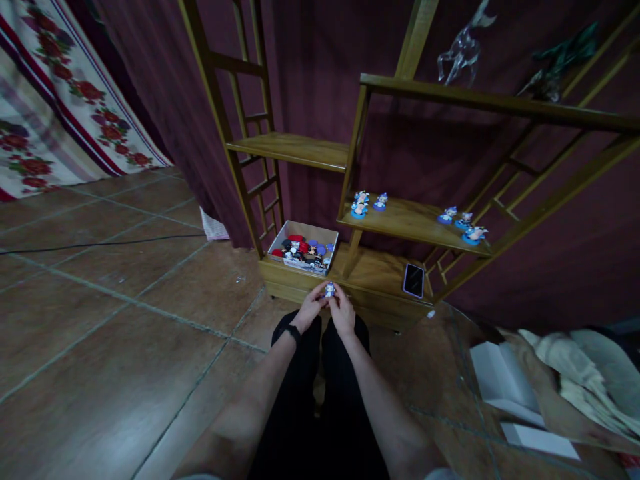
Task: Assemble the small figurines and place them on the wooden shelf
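A small purple-and-white toy figurine (pixel 329 291) is held upright between both hands, above my knees and in front of the shelf unit. My left hand (pixel 313 304) grips it from the left, and my right hand (pixel 342 308) from the right; the fingers are closed about its base. Just beyond them, an open cardboard box (pixel 334 237) on the bottom shelf holds a jumble of red, black and purple figurine parts. On the middle shelf (pixel 407 220) stand several similar figurines: a group at the left end with a purple one (pixel 381 202), and others (pixel 447 214) at the right end.
A phone (pixel 413 280) lies on the bottom shelf at the right. Higher up stands a clear horse-shaped ornament (pixel 461 53) beside a dark green one (pixel 563 57). White boxes (pixel 505 377) and cloth (pixel 575 373) are on the right. A black cable (pixel 100 245) crosses the tiled floor.
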`<state>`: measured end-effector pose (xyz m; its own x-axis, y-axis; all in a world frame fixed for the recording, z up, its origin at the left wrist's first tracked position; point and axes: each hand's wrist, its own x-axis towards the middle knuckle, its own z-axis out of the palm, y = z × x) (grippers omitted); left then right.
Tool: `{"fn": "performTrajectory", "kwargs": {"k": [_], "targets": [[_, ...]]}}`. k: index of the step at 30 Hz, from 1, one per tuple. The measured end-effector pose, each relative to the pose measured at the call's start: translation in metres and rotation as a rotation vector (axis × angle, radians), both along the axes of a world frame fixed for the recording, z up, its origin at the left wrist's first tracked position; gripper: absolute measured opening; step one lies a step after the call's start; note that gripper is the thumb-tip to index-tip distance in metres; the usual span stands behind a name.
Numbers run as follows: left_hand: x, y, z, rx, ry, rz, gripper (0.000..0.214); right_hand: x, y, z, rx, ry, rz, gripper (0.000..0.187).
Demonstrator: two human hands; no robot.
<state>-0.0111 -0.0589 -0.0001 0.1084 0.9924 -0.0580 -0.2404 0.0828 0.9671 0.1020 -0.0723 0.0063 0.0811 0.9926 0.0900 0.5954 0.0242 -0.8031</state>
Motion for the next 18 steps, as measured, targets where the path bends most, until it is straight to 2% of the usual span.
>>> {"fn": "performTrajectory", "kwargs": {"k": [18], "targets": [[-0.0006,-0.001,0.0013,-0.005,0.008,-0.009,0.055,0.0027,0.0022,-0.0042,-0.023,-0.004,0.0,0.037]]}}
